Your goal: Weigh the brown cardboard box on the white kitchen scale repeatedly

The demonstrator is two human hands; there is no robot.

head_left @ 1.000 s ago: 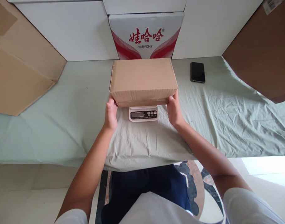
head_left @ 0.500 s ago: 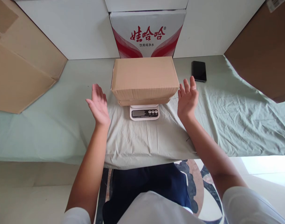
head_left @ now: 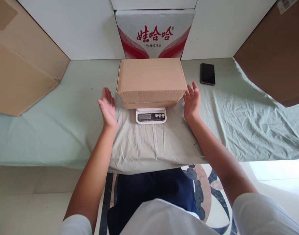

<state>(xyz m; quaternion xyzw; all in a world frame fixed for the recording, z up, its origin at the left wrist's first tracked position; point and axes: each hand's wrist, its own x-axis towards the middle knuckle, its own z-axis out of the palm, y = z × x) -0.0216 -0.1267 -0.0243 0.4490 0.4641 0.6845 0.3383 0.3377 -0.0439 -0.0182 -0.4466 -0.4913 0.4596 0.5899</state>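
Note:
A closed brown cardboard box (head_left: pixel 153 76) rests on a white digital kitchen scale (head_left: pixel 151 116), whose display and buttons face me. The scale's platform is mostly hidden under the box. My left hand (head_left: pixel 107 107) is open to the left of the box, palm turned toward it, with a gap between. On the other side my right hand (head_left: pixel 192 101) is open, its fingers close by the box's right front corner; whether they touch it I cannot tell. Neither hand holds anything.
A black phone (head_left: pixel 207 74) lies on the green cloth (head_left: pixel 78 130) to the right. Behind the scale stands a white and red carton (head_left: pixel 155 32). Large cardboard pieces flank the table, one at left (head_left: pixel 24 71) and one at right (head_left: pixel 274 62).
Both hands have moved inward toward the sides of the box, the right one more. The box and scale stay in place.

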